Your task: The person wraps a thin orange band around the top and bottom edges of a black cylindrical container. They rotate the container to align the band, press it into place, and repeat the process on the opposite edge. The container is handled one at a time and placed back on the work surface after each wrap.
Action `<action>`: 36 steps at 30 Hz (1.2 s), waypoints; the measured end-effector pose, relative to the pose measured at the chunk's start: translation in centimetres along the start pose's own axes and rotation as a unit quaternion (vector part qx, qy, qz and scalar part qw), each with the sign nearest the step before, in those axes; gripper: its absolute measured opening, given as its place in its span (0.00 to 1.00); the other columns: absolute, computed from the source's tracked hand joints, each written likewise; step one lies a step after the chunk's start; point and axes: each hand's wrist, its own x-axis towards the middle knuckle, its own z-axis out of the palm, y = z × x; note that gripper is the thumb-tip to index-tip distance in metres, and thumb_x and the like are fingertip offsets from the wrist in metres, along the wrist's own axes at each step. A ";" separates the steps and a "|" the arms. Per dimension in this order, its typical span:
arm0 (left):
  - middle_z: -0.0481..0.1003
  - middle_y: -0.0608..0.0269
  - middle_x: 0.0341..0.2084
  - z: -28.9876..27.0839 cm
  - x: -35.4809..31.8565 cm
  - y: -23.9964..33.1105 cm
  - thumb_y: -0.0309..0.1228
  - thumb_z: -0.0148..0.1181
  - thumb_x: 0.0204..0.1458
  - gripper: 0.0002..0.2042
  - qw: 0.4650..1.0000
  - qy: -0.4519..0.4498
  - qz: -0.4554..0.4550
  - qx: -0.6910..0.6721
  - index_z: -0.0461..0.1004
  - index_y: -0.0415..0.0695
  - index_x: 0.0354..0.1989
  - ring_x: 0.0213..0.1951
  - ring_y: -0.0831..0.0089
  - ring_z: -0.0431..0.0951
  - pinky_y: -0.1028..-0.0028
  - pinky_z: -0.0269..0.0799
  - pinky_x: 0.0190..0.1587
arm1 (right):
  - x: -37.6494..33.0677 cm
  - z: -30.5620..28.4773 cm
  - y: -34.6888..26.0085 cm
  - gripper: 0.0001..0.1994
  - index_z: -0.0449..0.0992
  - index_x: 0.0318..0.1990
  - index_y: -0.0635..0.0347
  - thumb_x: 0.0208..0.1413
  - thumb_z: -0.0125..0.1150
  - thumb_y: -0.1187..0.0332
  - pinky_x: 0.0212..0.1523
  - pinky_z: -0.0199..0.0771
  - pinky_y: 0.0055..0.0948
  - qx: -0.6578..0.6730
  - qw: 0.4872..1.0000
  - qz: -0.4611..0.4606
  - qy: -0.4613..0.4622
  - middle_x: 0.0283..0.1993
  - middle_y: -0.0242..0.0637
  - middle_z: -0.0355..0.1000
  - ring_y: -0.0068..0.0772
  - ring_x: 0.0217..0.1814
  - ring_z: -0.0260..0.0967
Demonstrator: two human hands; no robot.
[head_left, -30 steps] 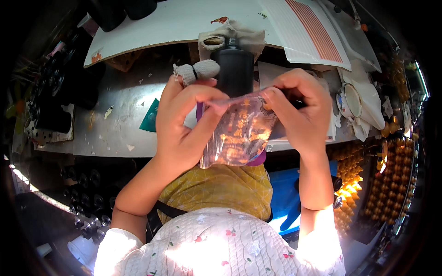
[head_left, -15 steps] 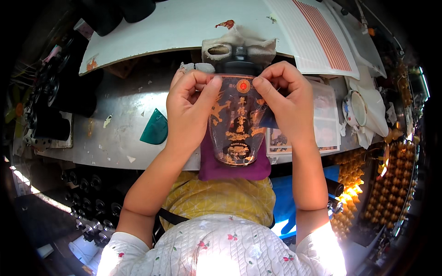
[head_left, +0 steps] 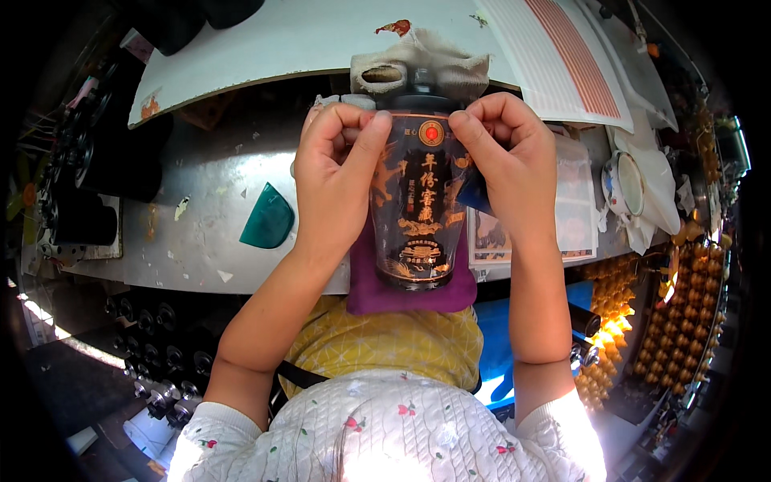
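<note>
A black bottle lies in front of me, its neck pointing away and its narrower base toward me. Over its body lies a clear decal film with gold print and a red round emblem. My left hand pinches the film's upper left corner between thumb and fingers. At the upper right corner, my right hand pinches it the same way. A dark blue flat piece shows beside the right palm; whether that hand holds it is unclear. Beneath the bottle is a purple cloth.
A green scraper lies on the metal table to the left. Printed sheets and a patterned bowl are at right. Behind the bottle sits a whitish cloth, by a white board. Black bottles stand far left.
Both hands have moved slightly farther away, still pinching the film's corners. The gold print now sits a little more to the right and straighter on the bottle. The view has shifted slightly.
</note>
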 end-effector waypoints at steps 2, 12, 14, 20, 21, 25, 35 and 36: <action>0.69 0.71 0.37 -0.2 0.0 -0.4 0.28 0.62 0.62 0.06 1.000 -0.004 0.004 -0.030 0.73 0.39 0.40 0.34 0.87 0.72 0.84 0.68 0.37 | -0.2 -0.1 -0.1 0.07 0.75 0.37 0.63 0.60 0.66 0.70 0.29 0.61 0.15 0.022 1.000 0.014 -0.003 0.26 0.22 0.72 0.09 0.28 0.65; 0.52 0.42 0.71 -3.7 -3.0 -4.0 0.53 0.51 0.63 0.37 0.930 -0.188 0.258 0.185 0.55 0.38 0.73 0.71 0.50 0.52 0.59 0.43 0.72 | -6.4 -1.4 2.0 0.34 0.59 0.71 0.58 0.57 0.65 0.76 0.29 0.59 0.11 0.109 0.990 0.066 -0.060 0.31 0.22 0.70 0.09 0.33 0.66; 0.49 0.42 0.73 -4.1 -4.0 -2.2 0.54 0.51 0.64 0.40 0.936 -0.248 0.155 0.198 0.50 0.39 0.76 0.74 0.47 0.46 0.58 0.39 0.73 | -7.1 -1.3 2.4 0.38 0.56 0.74 0.56 0.56 0.65 0.77 0.29 0.58 0.10 0.132 0.987 0.064 -0.070 0.30 0.22 0.68 0.08 0.31 0.63; 0.50 0.40 0.72 -3.8 -4.0 -2.5 0.53 0.52 0.63 0.40 0.934 -0.245 0.158 0.207 0.49 0.40 0.76 0.73 0.47 0.48 0.58 0.40 0.73 | -7.6 -1.4 3.2 0.40 0.55 0.75 0.55 0.55 0.65 0.78 0.30 0.57 0.11 0.156 0.983 0.066 -0.065 0.30 0.23 0.67 0.09 0.31 0.62; 0.50 0.40 0.72 -3.7 -4.0 -2.5 0.53 0.52 0.63 0.40 0.934 -0.244 0.156 0.208 0.49 0.40 0.76 0.73 0.47 0.48 0.58 0.40 0.73 | -7.6 -1.5 3.4 0.40 0.56 0.75 0.55 0.54 0.65 0.78 0.30 0.57 0.11 0.156 0.984 0.067 -0.063 0.30 0.23 0.67 0.09 0.31 0.61; 0.50 0.41 0.73 -3.7 -3.9 -2.5 0.54 0.52 0.62 0.41 0.937 -0.251 0.137 0.202 0.49 0.40 0.76 0.73 0.47 0.48 0.58 0.39 0.73 | -7.8 -2.0 4.4 0.44 0.56 0.75 0.52 0.50 0.67 0.79 0.30 0.58 0.11 0.120 0.989 0.009 -0.091 0.33 0.22 0.66 0.10 0.33 0.62; 0.50 0.41 0.73 -4.3 -4.8 -3.2 0.58 0.48 0.63 0.44 0.949 -0.263 0.081 0.154 0.44 0.39 0.77 0.73 0.48 0.49 0.59 0.40 0.73 | -8.8 -2.1 4.9 0.45 0.60 0.75 0.47 0.46 0.69 0.80 0.32 0.61 0.12 0.140 0.982 0.057 -0.116 0.43 0.26 0.63 0.15 0.37 0.64; 0.50 0.41 0.73 -4.6 -4.8 -3.2 0.58 0.48 0.63 0.44 0.947 -0.271 0.079 0.152 0.44 0.39 0.77 0.73 0.47 0.50 0.59 0.41 0.73 | -8.9 -2.2 4.9 0.45 0.60 0.74 0.47 0.46 0.69 0.80 0.33 0.61 0.12 0.125 0.983 0.053 -0.123 0.43 0.26 0.63 0.15 0.37 0.65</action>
